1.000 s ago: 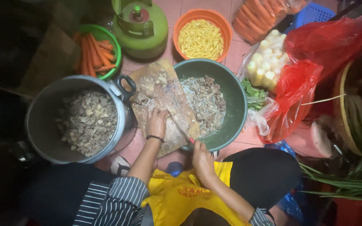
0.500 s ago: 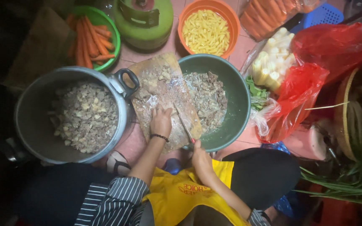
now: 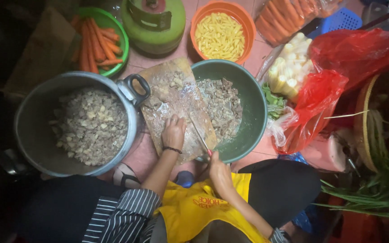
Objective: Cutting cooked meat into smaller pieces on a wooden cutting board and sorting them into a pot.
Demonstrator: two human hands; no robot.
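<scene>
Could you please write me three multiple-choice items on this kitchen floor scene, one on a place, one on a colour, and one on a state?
1. Where does the cutting board lie?
A. Across the rim of the green basin
B. Inside the orange bowl
C. On top of the gas cylinder

2. What colour is the bowl that holds the pale yellow strips?
A. Blue
B. Orange
C. White

3. What is the right hand doing?
A. Resting empty on the floor
B. Gripping a knife
C. Lifting the pot

Answers: 1 A, the board's right edge overlaps the basin's rim; 2 B, its rim is plainly orange; 3 B, the fingers close on the handle while the blade lies on the board, beside the left hand that presses flat on it.
</scene>
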